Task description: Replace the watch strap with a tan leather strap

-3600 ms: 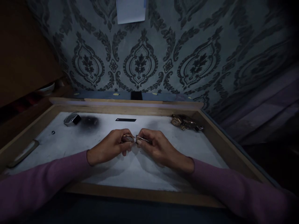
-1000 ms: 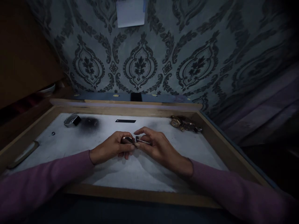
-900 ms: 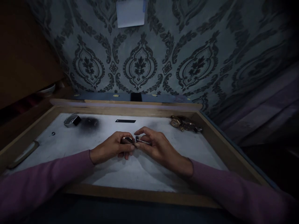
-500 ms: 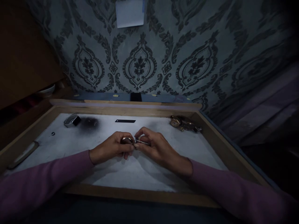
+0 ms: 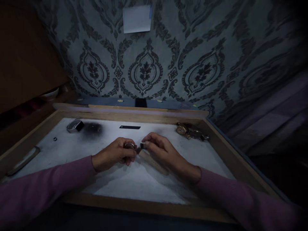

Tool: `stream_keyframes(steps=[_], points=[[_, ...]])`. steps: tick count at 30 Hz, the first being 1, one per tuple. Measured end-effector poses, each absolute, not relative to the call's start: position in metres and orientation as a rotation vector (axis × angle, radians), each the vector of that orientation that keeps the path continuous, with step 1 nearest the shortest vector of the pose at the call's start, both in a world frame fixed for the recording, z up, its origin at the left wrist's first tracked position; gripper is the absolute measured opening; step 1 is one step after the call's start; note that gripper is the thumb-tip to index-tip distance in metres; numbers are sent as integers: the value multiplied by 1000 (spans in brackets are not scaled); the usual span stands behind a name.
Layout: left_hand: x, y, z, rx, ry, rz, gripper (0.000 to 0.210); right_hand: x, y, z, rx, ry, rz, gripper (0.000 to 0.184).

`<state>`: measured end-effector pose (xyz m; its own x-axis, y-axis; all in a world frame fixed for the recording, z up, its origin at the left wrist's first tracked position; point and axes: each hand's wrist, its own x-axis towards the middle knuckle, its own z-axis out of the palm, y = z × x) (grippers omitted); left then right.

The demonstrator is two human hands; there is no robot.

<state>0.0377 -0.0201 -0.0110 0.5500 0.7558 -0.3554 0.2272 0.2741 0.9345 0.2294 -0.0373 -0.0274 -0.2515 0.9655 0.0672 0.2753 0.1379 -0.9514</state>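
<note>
My left hand (image 5: pixel 116 151) is closed around a round watch (image 5: pixel 130 146) with a shiny metal rim, held above the white-lined wooden tray. From beside the watch a beige strap (image 5: pixel 154 163) slants down to the right, under my right hand. Whether the strap is joined to the watch I cannot tell. My right hand (image 5: pixel 165 153) faces the watch from the right, thumb and fingers pinching a small dark block-like piece (image 5: pixel 142 146) just clear of the watch. The rest of that piece is hidden by the fingers.
A flat black blade-shaped strip (image 5: pixel 130 127) lies near the tray's back. Gold-toned watches (image 5: pixel 186 131) sit back right, a silver square-faced watch (image 5: pixel 75 126) back left. A small black ring (image 5: pixel 55 139) and a curved band (image 5: pixel 24 161) lie left. Wooden walls (image 5: pixel 144 205) enclose the tray.
My right hand has drawn slightly away from the watch. The thin metal tool seen in it earlier no longer shows, and the beige strap now shows below the hand.
</note>
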Motion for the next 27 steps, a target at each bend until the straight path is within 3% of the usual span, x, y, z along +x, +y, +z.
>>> stream_keyframes(steps=[5, 27], points=[[37, -20, -10, 1264, 969, 454, 14, 230, -38, -27, -1094, -1589, 1320, 14], [34, -17, -6, 1272, 959, 454, 11, 234, -36, -30, -1092, -1397, 1442, 30]])
